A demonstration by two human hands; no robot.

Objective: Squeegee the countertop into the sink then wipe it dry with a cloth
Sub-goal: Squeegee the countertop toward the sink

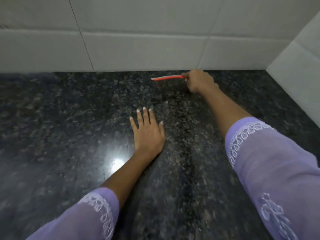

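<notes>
A single view is given, taken from a head-worn camera. The scene is looked at forward and steeply downward, from close above the dark speckled table (69,118). The tiled wall (138,40) is met at the far edge, and a corner is seen at right. Straight lines are bent by the wide lens.

Glossy speckled granite countertop (69,135), matt smooth wall tiles (138,40), seemingly plastic red squeegee (167,77), lace-trimmed cloth sleeves (277,161).

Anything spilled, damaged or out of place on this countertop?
Nothing stands out. The right hand holds the red squeegee near the tiled wall; the left hand lies flat on the dark granite countertop. The frame is blurred, so any water is unclear.
</notes>
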